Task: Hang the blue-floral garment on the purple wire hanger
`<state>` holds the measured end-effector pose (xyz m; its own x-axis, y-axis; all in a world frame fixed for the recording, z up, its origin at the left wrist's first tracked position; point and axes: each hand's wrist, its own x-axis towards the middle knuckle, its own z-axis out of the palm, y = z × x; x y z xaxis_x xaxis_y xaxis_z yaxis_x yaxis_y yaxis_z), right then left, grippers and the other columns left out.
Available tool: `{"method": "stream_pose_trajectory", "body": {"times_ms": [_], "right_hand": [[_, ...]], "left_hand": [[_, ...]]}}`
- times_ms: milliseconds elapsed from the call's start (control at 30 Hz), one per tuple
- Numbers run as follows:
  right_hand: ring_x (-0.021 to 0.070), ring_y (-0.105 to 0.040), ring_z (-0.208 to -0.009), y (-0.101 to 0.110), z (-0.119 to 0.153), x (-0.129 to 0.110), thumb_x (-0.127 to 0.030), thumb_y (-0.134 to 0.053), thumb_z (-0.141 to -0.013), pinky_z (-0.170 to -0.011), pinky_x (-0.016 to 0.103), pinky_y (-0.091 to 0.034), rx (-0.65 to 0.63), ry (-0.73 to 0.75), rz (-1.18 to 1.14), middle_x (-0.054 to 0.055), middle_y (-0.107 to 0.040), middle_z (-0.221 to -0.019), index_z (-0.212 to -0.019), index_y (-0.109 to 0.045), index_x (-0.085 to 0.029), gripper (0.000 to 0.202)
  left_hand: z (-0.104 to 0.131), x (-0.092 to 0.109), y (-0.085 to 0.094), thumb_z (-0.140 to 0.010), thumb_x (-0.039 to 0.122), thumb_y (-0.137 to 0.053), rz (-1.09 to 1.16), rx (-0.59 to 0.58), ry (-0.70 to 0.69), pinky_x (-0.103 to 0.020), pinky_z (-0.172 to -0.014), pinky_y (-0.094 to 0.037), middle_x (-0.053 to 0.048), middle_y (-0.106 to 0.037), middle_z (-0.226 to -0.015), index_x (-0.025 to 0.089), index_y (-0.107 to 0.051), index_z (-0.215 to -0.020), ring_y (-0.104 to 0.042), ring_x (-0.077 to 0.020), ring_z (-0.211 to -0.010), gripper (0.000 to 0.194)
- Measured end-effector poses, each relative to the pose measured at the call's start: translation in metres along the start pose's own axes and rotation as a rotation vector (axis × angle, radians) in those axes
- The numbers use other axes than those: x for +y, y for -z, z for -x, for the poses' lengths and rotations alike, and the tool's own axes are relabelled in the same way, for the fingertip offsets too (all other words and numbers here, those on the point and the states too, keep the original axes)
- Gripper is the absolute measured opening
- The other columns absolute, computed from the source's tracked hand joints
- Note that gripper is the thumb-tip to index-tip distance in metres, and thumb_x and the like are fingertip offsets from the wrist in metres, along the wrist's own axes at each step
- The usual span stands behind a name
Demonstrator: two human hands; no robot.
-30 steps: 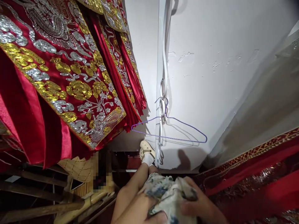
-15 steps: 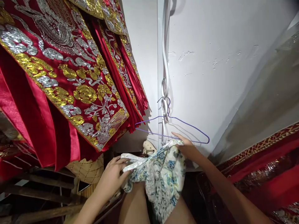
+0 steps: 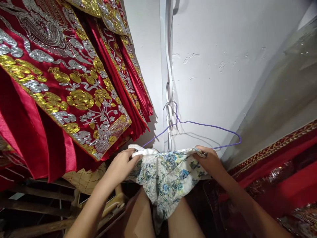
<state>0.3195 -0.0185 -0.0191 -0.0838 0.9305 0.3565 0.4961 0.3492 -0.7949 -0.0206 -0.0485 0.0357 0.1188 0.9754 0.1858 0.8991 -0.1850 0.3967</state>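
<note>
A white garment with a blue and green floral print (image 3: 168, 178) is stretched between my two hands by its upper edge. My left hand (image 3: 126, 162) pinches its white band at the left end. At the other end, my right hand (image 3: 208, 160) grips the edge. A purple wire hanger (image 3: 210, 125) hangs by its hook from a white metal strip (image 3: 168, 66). The hanger's left end passes behind the garment by my left hand, and its lower bar is mostly hidden by the cloth.
Red costumes with gold and silver sequins (image 3: 81, 99) hang at the left. More red fabric (image 3: 284, 178) lies at the lower right, below grey plastic sheeting (image 3: 284, 86). Wooden bars (image 3: 42, 195) and a woven tan item (image 3: 85, 178) are at the lower left. A white wall (image 3: 210, 43) stands ahead.
Both hands have moved up and farther apart, spreading the garment's top edge wide. The hanger has tilted, its right end reaching farther right. The view has shifted slightly, and the cream shoe is no longer visible.
</note>
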Motion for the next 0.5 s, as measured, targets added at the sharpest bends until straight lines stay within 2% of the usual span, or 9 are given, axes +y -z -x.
{"method": "stream_pose_trajectory", "body": {"times_ms": [67, 133, 167, 267, 367, 433, 500], "right_hand": [[0.0142, -0.038, -0.059, -0.002, 0.002, 0.002, -0.038, -0.055, -0.082, -0.057, 0.027, -0.03, 0.033, 0.012, -0.017, -0.003, -0.039, -0.058, -0.059, -0.041, -0.022, 0.032], [0.014, -0.037, -0.059, -0.007, 0.005, 0.004, -0.037, -0.054, -0.082, -0.057, 0.027, -0.029, 0.028, 0.011, -0.066, -0.003, -0.038, -0.058, -0.059, -0.039, -0.022, 0.031], [0.0139, -0.036, -0.059, -0.01, 0.007, 0.004, -0.036, -0.053, -0.081, -0.056, 0.027, -0.029, 0.014, 0.006, -0.093, -0.004, -0.036, -0.059, -0.059, -0.038, -0.022, 0.031], [0.0129, -0.032, -0.058, -0.022, 0.013, -0.002, -0.031, -0.052, -0.078, -0.055, 0.027, -0.026, 0.006, -0.029, -0.132, -0.005, -0.03, -0.058, -0.059, -0.034, -0.023, 0.027], [0.0125, -0.034, -0.057, -0.034, 0.02, -0.016, -0.029, -0.052, -0.076, -0.054, 0.026, -0.027, -0.024, -0.047, -0.155, -0.005, -0.031, -0.057, -0.059, -0.033, -0.023, 0.026], [0.0134, -0.041, -0.059, -0.038, 0.025, -0.024, -0.029, -0.052, -0.078, -0.055, 0.025, -0.031, -0.078, -0.031, -0.18, -0.004, -0.04, -0.058, -0.061, -0.042, -0.022, 0.021], [0.0156, -0.05, -0.063, -0.034, 0.029, -0.025, -0.027, -0.053, -0.081, -0.059, 0.025, -0.038, -0.061, -0.005, -0.196, -0.003, -0.053, -0.064, -0.075, -0.06, -0.02, 0.011]], "left_hand": [[-0.006, 0.002, 0.002, -0.089, 0.051, -0.044, -0.046, -0.155, 0.062, -0.033, -0.064, -0.047, -0.007, -0.071, -0.07, 0.021, -0.063, -0.064, -0.066, -0.0267, -0.07, 0.043], [-0.009, 0.004, 0.001, -0.087, 0.052, -0.045, -0.067, -0.199, 0.088, -0.032, -0.06, -0.043, -0.007, -0.067, -0.066, 0.022, -0.059, -0.061, -0.064, -0.0261, -0.066, 0.042], [-0.01, 0.006, 0.0, -0.087, 0.05, -0.045, -0.066, -0.158, 0.066, -0.033, -0.063, -0.045, -0.007, -0.068, -0.07, 0.022, -0.058, -0.063, -0.064, -0.0267, -0.071, 0.039], [-0.012, 0.02, 0.0, -0.089, 0.043, -0.045, -0.051, 0.075, -0.104, -0.036, -0.08, -0.047, -0.01, -0.067, -0.087, 0.021, -0.056, -0.071, -0.063, -0.0275, -0.089, 0.03], [-0.019, 0.038, 0.002, -0.094, 0.037, -0.044, -0.005, 0.23, -0.259, -0.034, -0.083, -0.047, -0.008, -0.065, -0.095, 0.019, -0.056, -0.085, -0.061, -0.0236, -0.091, 0.023], [-0.026, 0.045, 0.001, -0.097, 0.036, -0.045, 0.058, 0.3, -0.282, -0.031, -0.083, -0.047, -0.006, -0.068, -0.101, 0.019, -0.058, -0.104, -0.063, -0.0213, -0.092, 0.022], [-0.034, 0.046, -0.001, -0.099, 0.035, -0.045, 0.129, 0.361, -0.29, -0.03, -0.085, -0.047, -0.006, -0.07, -0.108, 0.02, -0.06, -0.115, -0.065, -0.0202, -0.096, 0.027]]}}
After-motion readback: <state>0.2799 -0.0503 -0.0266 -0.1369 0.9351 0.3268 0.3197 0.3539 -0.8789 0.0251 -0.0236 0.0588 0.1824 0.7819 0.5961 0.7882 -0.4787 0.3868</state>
